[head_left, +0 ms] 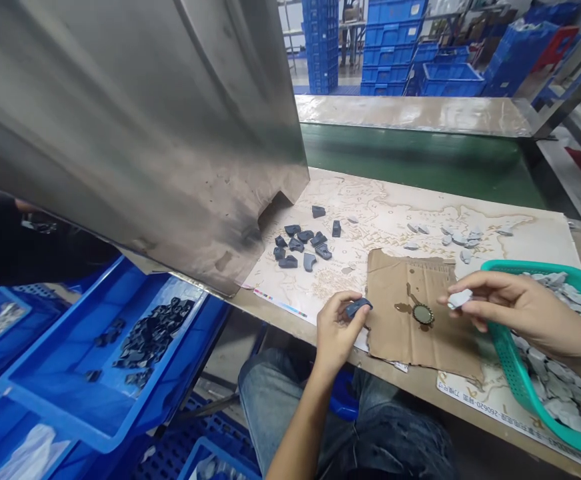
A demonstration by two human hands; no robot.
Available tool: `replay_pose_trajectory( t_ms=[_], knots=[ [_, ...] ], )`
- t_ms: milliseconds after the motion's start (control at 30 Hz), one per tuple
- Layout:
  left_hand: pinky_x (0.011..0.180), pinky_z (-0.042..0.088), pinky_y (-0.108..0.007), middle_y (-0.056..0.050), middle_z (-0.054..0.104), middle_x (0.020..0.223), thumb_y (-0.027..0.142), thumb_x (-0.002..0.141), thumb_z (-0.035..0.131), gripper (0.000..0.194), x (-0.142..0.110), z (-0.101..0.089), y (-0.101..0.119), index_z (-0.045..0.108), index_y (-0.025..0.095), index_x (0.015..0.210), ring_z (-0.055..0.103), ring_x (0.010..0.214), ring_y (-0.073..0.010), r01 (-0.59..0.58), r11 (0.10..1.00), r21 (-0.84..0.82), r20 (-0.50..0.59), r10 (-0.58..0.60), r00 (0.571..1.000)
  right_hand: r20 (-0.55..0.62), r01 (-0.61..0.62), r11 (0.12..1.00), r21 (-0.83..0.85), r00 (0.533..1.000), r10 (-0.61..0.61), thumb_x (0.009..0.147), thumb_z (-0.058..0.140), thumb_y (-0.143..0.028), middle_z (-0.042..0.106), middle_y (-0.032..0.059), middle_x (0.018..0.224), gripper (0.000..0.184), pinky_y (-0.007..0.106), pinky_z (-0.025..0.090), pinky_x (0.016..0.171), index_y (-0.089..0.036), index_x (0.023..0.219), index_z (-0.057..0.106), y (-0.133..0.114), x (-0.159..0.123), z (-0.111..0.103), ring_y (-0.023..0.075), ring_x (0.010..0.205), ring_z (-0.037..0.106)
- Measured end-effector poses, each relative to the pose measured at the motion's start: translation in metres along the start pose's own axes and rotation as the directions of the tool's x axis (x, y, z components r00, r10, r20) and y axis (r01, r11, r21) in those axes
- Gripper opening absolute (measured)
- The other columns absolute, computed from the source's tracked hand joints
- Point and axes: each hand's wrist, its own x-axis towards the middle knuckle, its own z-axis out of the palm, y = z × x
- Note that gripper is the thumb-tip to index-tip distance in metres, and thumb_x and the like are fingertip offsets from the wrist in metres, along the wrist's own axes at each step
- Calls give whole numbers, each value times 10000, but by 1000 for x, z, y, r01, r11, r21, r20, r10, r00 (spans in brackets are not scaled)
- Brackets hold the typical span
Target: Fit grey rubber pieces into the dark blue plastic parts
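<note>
My left hand (337, 330) pinches a dark slate-blue moulded piece (359, 307) at the near edge of a printed paper map sheet (385, 213). My right hand (513, 303) holds a pale grey chip (459, 299) between finger and thumb, above a torn cardboard sheet (400, 317). A round green metal cap (423, 314) lies on that cardboard amid brown stains. Several dark pieces (295, 243) are scattered on the map to the left, and several pale grey chips (450, 233) lie to the right. Under my right forearm, a teal plastic basket (535, 268) is heaped with pale chips.
A large curved steel sheet (120, 120) leans over the left of the bench. Below left, a blue tray (45, 380) holds a heap of dark pieces. A green conveyor belt (410, 157) lies beyond the bench, with stacked blue crates (390, 47) further back.
</note>
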Motion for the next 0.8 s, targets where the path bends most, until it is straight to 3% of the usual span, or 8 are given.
replay_pose_trajectory(
  t_ms=[100, 233, 400, 567, 733, 800],
  knots=[
    [659, 552, -212, -52, 718, 814, 366, 717, 752, 243, 0, 0, -1, 686, 162, 833, 696, 739, -148, 16, 1000, -25, 8, -16, 1000, -67, 143, 960, -239, 984, -164, 681, 652, -702, 714, 101, 921, 495, 317, 535, 571, -235, 815, 749, 20, 9, 1, 205, 714, 654],
    [563, 543, -216, -24, 682, 673, 464, 713, 760, 347, 0, 0, -1, 682, 152, 843, 666, 583, -134, 98, 989, -107, 68, -91, 994, 66, 358, 826, -435, 928, -367, 874, 527, -577, 724, 85, 921, 414, 343, 543, 645, -240, 952, 754, 43, 14, 3, 217, 785, 673],
    [438, 464, -188, 17, 606, 555, 583, 682, 760, 459, 2, -1, 0, 673, 152, 813, 568, 444, -92, 117, 979, -168, 69, -106, 992, 189, 535, 675, -508, 834, -519, 956, 416, -468, 729, 68, 904, 405, 337, 571, 688, -219, 931, 734, 45, 17, 11, 200, 805, 695],
    [362, 385, -181, 27, 594, 575, 644, 580, 801, 614, 3, -3, 2, 680, 166, 946, 453, 379, -54, 143, 963, -228, 75, -129, 989, 196, 584, 582, -565, 781, -594, 972, 396, -431, 720, 37, 886, 359, 327, 566, 609, -259, 926, 708, 51, 19, 17, 196, 776, 696],
    [385, 438, -198, -12, 616, 657, 659, 553, 807, 649, -8, -2, 7, 648, 198, 981, 531, 500, -102, 218, 944, -246, 113, -196, 974, 193, 564, 582, -586, 795, -576, 969, 385, -447, 722, 63, 866, 401, 319, 560, 562, -227, 888, 711, 48, 20, 17, 208, 740, 698],
    [365, 418, -191, -37, 634, 724, 691, 546, 791, 649, -14, 0, 13, 636, 214, 958, 557, 553, -122, 237, 934, -267, 125, -211, 970, 216, 568, 598, -566, 802, -557, 977, 397, -422, 724, 68, 897, 383, 314, 573, 617, -207, 945, 713, 48, 19, 15, 200, 779, 699]
  ],
)
